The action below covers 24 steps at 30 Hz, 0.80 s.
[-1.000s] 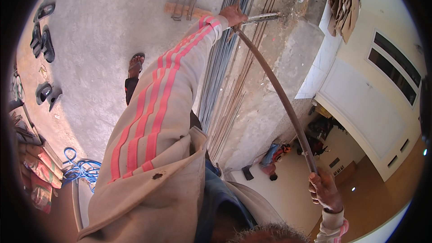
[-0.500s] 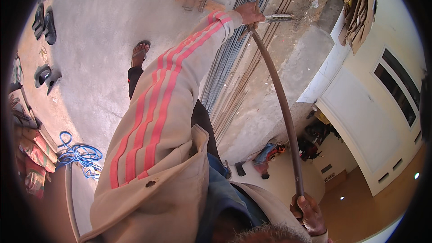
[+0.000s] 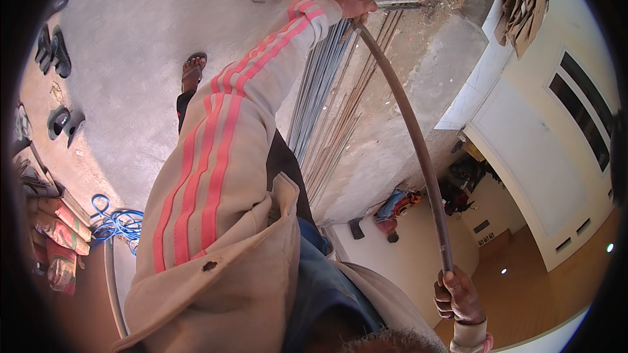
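Rod bowed under load; left hand fingers and right hand fingers clamped on its ends. Risk: slipping grip, rod whipping back.

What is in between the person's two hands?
In the head view, a long curved brown metal rod runs from the left hand to the right hand; both hands grip it.

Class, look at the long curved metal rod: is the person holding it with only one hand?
No: the left hand grips the long curved metal rod at its far end and the right hand grips its near end.
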Each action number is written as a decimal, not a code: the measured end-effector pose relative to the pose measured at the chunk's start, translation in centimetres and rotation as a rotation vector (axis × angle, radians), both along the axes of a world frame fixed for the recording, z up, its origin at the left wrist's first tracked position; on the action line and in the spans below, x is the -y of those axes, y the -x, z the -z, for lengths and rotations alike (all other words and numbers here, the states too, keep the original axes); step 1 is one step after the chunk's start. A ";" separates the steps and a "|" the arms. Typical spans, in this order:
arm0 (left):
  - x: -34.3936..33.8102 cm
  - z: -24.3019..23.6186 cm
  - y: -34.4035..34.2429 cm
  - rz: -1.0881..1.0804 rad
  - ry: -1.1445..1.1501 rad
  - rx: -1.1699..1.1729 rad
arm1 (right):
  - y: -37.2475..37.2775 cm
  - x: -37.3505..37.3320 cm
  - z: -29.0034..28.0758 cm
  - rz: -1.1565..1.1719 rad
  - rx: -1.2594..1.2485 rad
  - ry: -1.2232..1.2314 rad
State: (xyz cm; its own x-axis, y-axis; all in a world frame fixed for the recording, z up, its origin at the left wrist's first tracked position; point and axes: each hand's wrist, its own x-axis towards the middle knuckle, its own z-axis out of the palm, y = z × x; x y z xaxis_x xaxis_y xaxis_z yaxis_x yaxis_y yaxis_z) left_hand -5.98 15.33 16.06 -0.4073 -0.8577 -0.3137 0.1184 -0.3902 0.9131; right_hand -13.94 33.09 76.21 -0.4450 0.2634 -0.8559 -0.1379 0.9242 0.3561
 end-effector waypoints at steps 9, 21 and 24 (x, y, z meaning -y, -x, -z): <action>-0.4 -1.5 -2.7 -0.036 -0.054 -0.021 | -0.8 -1.3 0.3 -0.055 0.021 0.008; -0.5 -0.7 -4.9 0.023 -0.030 -0.131 | -3.7 -6.4 0.5 -0.430 -0.199 0.190; 0.0 0.1 -3.7 0.002 -0.044 -0.084 | -4.1 -6.5 0.1 -0.316 -0.271 0.264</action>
